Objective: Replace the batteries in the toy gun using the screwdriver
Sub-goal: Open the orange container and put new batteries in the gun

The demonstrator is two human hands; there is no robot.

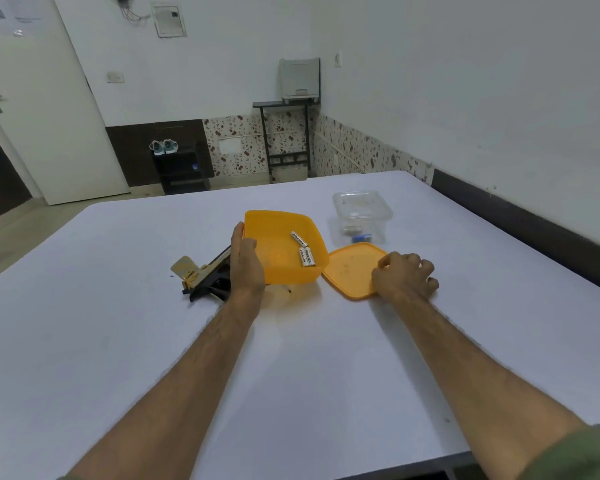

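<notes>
Left hand (245, 261) grips the tilted orange tub (284, 247) to reach its batteries (303, 251), right hand (404, 275) presses curled fingers on the lid (350, 268), and the toy gun (205, 275) lies mid-bench beside the tub.

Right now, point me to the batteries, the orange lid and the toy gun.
batteries (305, 251): head view, on the white label of the near pair in the orange tub.
orange lid (352, 268): head view, on its flat top.
toy gun (205, 273): head view, on its gold and black body.
</notes>
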